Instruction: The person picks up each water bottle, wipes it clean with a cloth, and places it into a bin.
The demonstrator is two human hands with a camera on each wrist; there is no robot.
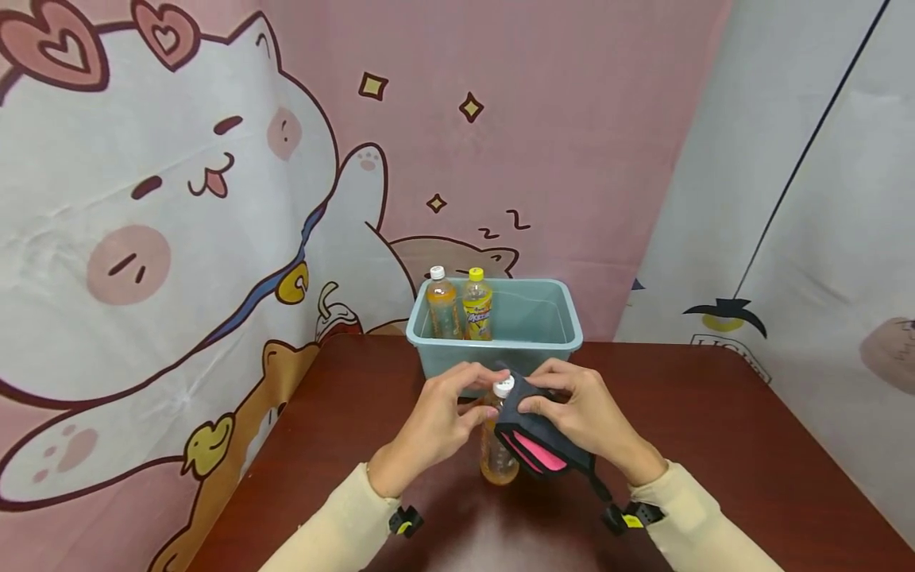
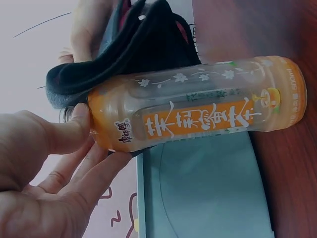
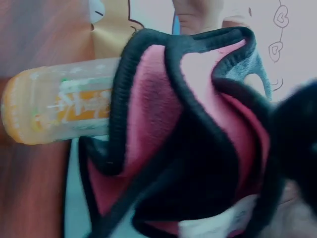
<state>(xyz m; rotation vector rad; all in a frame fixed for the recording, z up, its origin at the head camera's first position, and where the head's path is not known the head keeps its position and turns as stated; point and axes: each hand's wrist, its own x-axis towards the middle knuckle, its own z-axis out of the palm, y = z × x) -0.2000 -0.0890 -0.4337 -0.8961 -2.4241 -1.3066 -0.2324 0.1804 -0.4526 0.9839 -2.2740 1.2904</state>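
A clear bottle with an orange label (image 2: 198,119) and white cap (image 1: 503,387) is upright in front of the blue-grey tub. Its neck is pinched by my left hand (image 1: 446,409), thumb on the near side and fingers behind in the left wrist view. My right hand (image 1: 589,409) grips a dark grey fabric piece (image 1: 539,433) with pink lining (image 3: 153,99) and black edging, held against the bottle's upper right side. In the right wrist view the fabric hides the bottle's top. Whether the base touches the table cannot be told.
Behind the hands stands the blue-grey tub (image 1: 500,345), holding a white-capped orange bottle (image 1: 443,310) and a yellow-capped bottle (image 1: 477,310) at its left end. The dark red wooden table (image 1: 343,397) meets a cartoon-printed cloth backdrop (image 1: 572,143).
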